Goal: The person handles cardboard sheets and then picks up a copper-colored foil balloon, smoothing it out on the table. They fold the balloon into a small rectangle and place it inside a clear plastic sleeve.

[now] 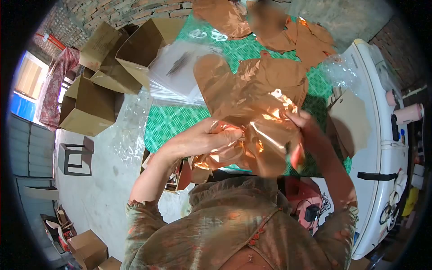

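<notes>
A shiny copper-coloured foil sheet, crumpled and many-lobed (265, 135), is held up in front of my chest over the green checked tablecloth (173, 123). My left hand (220, 137) is closed on its left part, thumb pressed on top. On its right part, my right hand (299, 121) pinches the edge, a little blurred. Flat copper-coloured foil pieces (281, 74) lie just beyond on the table, and more of them (225, 18) spread along its far edge. A stack of clear plastic sleeves (175, 74) is left of the foil.
Open cardboard boxes (92, 103) stand at the left, near a small grey stool (76, 158). Crumpled clear plastic (344, 72) and a cardboard piece (348, 119) lie at the table's right, beside a white appliance (382, 153). White rings (219, 35) lie at the back.
</notes>
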